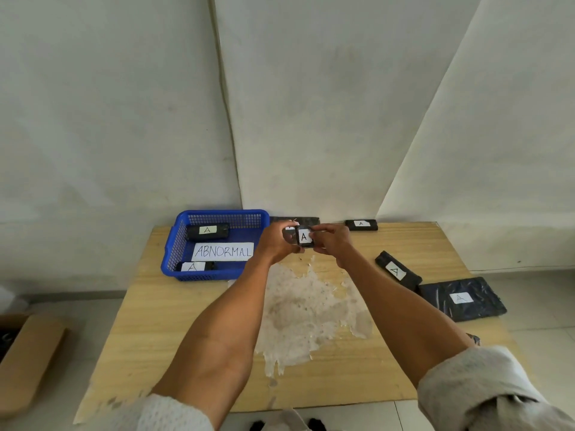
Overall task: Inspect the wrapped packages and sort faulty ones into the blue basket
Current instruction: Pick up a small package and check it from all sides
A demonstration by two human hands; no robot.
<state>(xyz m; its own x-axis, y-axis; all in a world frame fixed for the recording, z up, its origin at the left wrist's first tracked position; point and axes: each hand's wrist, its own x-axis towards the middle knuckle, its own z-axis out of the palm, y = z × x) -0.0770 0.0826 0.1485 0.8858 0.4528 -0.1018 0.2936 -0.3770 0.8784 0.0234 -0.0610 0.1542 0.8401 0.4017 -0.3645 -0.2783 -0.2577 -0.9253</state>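
The left hand (276, 241) and right hand (332, 241) both pinch a small black wrapped package with a white "A" label (304, 238) in curled fingers above the worn wooden desk (186, 337), just right of the blue plastic mesh basket (173, 244) (two similar packages (208, 231) lie inside).

Seven packages (398, 270), one basket (217, 212), two hands (275, 242)
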